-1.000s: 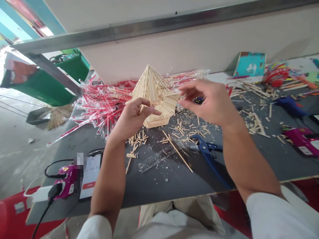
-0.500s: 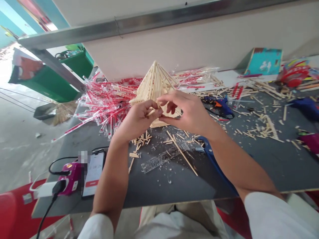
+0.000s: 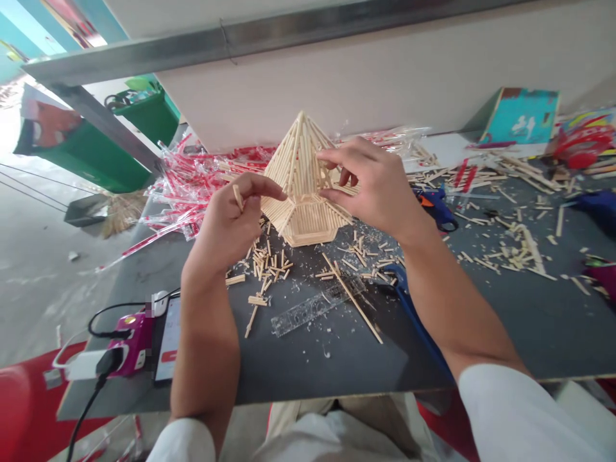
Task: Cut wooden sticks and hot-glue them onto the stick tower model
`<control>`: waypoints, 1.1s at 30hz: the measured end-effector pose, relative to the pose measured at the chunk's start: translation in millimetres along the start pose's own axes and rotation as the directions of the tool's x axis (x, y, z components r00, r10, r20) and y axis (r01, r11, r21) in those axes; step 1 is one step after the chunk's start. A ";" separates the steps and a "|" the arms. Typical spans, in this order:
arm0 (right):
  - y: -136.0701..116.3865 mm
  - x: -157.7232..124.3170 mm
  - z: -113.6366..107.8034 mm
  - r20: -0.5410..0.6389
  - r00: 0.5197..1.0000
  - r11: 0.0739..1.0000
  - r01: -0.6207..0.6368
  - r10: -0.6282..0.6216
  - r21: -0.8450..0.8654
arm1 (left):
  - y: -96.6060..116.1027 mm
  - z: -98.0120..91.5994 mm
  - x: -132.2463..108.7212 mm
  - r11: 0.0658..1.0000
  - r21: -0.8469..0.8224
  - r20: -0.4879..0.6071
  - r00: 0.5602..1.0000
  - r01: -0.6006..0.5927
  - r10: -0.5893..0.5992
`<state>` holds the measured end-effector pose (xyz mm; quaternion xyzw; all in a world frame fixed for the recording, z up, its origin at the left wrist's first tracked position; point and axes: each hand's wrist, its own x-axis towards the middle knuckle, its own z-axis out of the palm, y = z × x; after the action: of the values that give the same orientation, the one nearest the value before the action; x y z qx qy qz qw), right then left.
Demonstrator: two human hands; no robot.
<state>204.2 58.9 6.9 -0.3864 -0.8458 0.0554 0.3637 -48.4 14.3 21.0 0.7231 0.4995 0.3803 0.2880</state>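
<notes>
Wooden-stick pyramid [image 3: 301,186] — left hand [image 3: 231,221] pinching short stick [image 3: 237,197], right hand [image 3: 370,186] against its side — hands apart.

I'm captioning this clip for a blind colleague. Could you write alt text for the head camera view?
Two bare hands work at a many-sided pyramid of wooden sticks on a dark table. The left hand pinches a short stick, and the right hand reaches against the pyramid. Cut stick pieces and a clear ruler lie in front.
</notes>
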 end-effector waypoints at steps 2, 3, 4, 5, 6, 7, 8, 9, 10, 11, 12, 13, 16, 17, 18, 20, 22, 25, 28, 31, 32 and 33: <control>-0.6 0.4 2.2 -0.001 1.000 1.000 0.007 -0.007 -0.007 | 0.2 0.0 0.4 0.999 -0.042 -0.019 1.000 0.022 -0.023; -0.7 0.4 2.6 -0.004 1.000 1.000 0.009 -0.009 -0.011 | 0.6 -0.1 0.4 0.997 -0.066 -0.019 0.999 0.035 -0.037; -0.6 0.3 2.8 -0.006 1.000 1.000 0.010 -0.010 -0.016 | 1.1 -0.5 0.3 0.995 -0.083 -0.013 0.999 0.047 -0.048; -0.4 0.1 2.7 -0.006 1.000 1.000 0.010 -0.010 -0.021 | 1.6 -1.3 0.1 0.994 -0.096 -0.011 0.998 0.053 -0.055; -0.2 -0.1 2.4 -0.005 1.000 1.000 0.008 -0.009 -0.027 | 2.0 -2.5 -0.3 0.992 -0.111 -0.013 0.998 0.056 -0.057; 0.0 -0.4 2.1 -0.001 1.000 0.999 0.007 -0.007 -0.034 | 2.3 -4.1 -0.7 0.991 -0.123 -0.015 0.998 0.057 -0.059; 0.2 -0.7 1.8 0.005 1.000 0.999 0.005 -0.005 -0.039 | 2.5 -5.9 -1.2 0.989 -0.133 -0.018 0.998 0.061 -0.064; 0.3 -1.0 1.6 0.010 1.000 0.999 0.004 -0.003 -0.044 | 2.6 -7.9 -1.6 0.988 -0.138 -0.023 0.997 0.066 -0.070; 0.2 -1.2 1.4 0.014 1.000 0.999 0.002 -0.002 -0.049 | 2.6 -9.9 -2.0 0.987 -0.140 -0.025 0.996 0.078 -0.082; 0.1 -1.4 1.3 0.017 1.000 0.999 0.001 0.000 -0.052 | 2.5 -11.6 -2.3 0.986 -0.142 -0.031 0.995 0.089 -0.094; -0.1 -1.6 1.2 0.018 1.000 0.999 0.000 0.001 -0.055 | 2.5 -13.1 -2.6 0.985 -0.142 -0.038 0.994 0.100 -0.107; -0.4 -1.7 1.2 0.017 1.000 0.998 -0.001 0.002 -0.056 | 2.5 -14.1 -2.8 0.984 -0.142 -0.046 0.992 0.110 -0.118; -1.1 -1.9 1.5 0.020 1.000 0.998 0.002 0.000 -0.062 | 3.6 -14.9 -3.5 0.980 -0.149 -0.055 0.988 0.132 -0.141; -1.1 -2.0 1.9 0.019 1.000 0.998 0.003 -0.002 -0.066 | 4.2 -14.5 -3.7 0.980 -0.147 -0.054 0.988 0.135 -0.144; -1.1 -2.1 2.3 0.018 1.000 0.998 0.006 -0.005 -0.070 | 5.0 -14.0 -4.1 0.981 -0.141 -0.048 0.988 0.136 -0.144; -0.7 -2.3 3.3 0.012 1.000 0.997 0.014 -0.013 -0.079 | 6.7 -12.8 -4.8 0.986 -0.118 -0.053 0.991 0.118 -0.125; -0.4 -2.4 4.3 0.005 1.000 0.996 0.021 -0.021 -0.088 | 8.5 -11.9 -5.5 0.994 -0.060 -0.069 0.993 0.094 -0.098; -0.5 -2.5 4.6 0.004 1.000 0.994 0.026 -0.025 -0.106 | 10.4 -11.0 -5.8 0.997 0.009 -0.119 0.990 0.073 -0.071; -0.6 -2.5 3.7 0.008 1.000 0.993 0.030 -0.029 -0.115 | 9.9 -10.0 -4.1 0.997 0.003 -0.156 0.985 0.071 -0.070; 0.3 -2.9 2.3 0.017 0.999 0.992 0.045 -0.043 -0.115 | 6.6 -9.3 -1.7 0.999 -0.001 -0.188 0.981 0.041 -0.040; 0.6 -3.1 1.9 0.022 0.999 0.992 0.047 -0.045 -0.115 | 5.5 -9.5 -1.2 1.000 0.005 -0.196 0.980 0.030 -0.029; 0.8 -3.3 1.6 0.027 0.999 0.992 0.048 -0.045 -0.115 | 4.7 -9.8 -0.9 1.000 0.015 -0.199 0.980 0.023 -0.020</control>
<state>205.1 57.6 3.6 -0.3861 -0.8608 0.0027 0.3315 -54.5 12.3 29.9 0.6785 0.5370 0.4432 0.2342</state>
